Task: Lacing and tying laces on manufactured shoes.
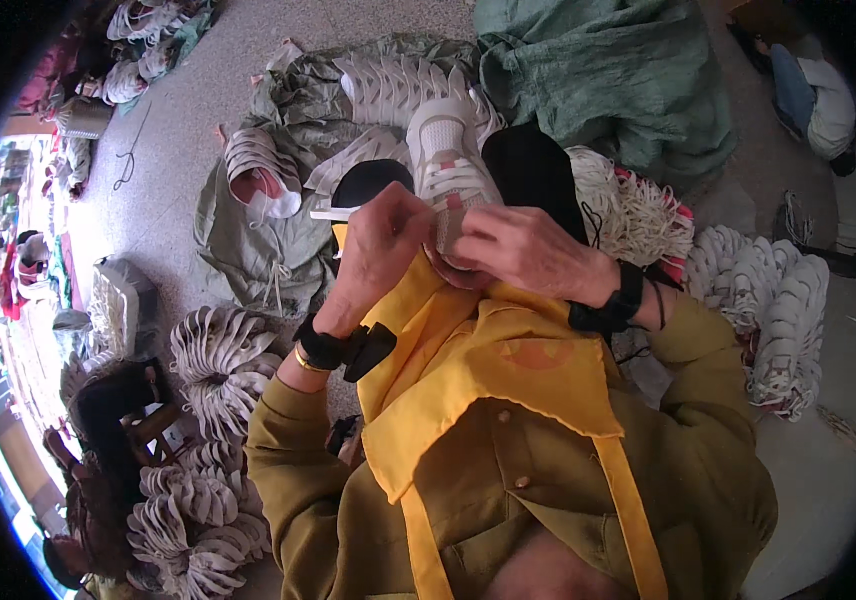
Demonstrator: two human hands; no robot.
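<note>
A white and grey shoe upper (pixel 443 145) with pale laces and pinkish patches rests on my lap, toe pointing away from me. My left hand (pixel 385 243) is closed beside its left edge, and a thin white strip (pixel 332 214) sticks out from the fist to the left. I cannot make out whether that strip is a lace or a tool. On the right side of the upper, my right hand (pixel 528 252) has its fingers curled in at the ankle opening and lacing. What its fingertips pinch is hidden.
Nested shoe uppers (pixel 398 88) lie on a grey-green cloth (pixel 248 255) ahead, beside a big green sack (pixel 608 80). A heap of white laces (pixel 628 205) sits at right, near more stacked uppers (pixel 788 330). Fanned uppers (pixel 220 365) lie at left. Another person (pixel 818 100) is at far right.
</note>
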